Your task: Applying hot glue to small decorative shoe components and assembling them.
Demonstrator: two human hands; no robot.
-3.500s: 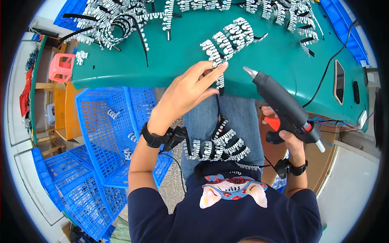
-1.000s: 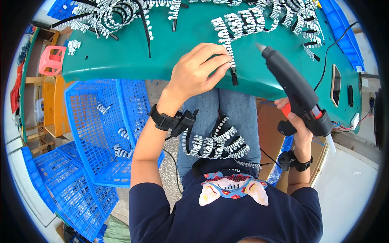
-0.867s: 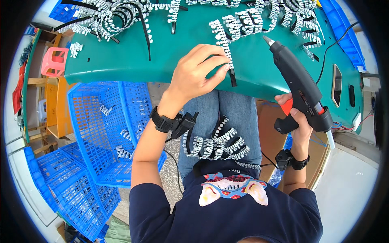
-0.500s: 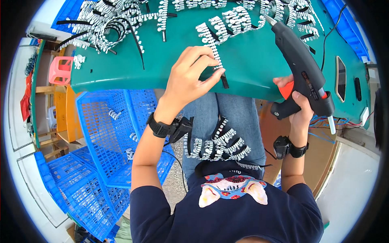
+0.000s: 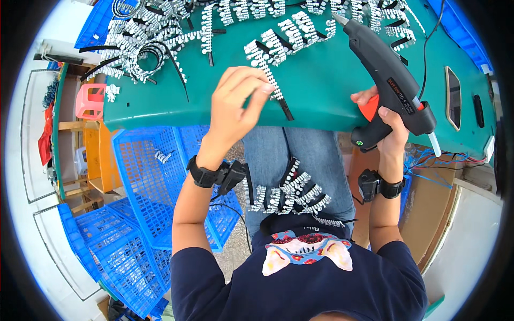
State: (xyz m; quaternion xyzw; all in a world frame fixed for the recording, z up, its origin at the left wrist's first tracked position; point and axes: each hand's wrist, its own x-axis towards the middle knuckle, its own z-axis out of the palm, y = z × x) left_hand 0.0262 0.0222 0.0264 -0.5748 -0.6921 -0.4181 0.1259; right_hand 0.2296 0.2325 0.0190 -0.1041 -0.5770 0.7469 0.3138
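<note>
My right hand is wrapped round the handle of a black glue gun with an orange-red trigger. A whitish glue stick pokes out of its back end, and the nozzle points to the far left, over the table. My left hand is closed beside a beaded trim strip, with thumb and forefinger pressed together. Whatever they pinch, if anything, is too small to tell. That strip lies slanting on the green table, its black end tab toward me.
Several more beaded strips lie across the table's far side, with a tangled heap at the left. A phone lies at the right. More strips rest on my lap. Blue plastic crates stand at the lower left, near a pink stool.
My left hand has shifted left, off the strip's tab end, and its thumb and forefinger have come together. The glue gun remains in my right hand. The whole view has shifted slightly.
</note>
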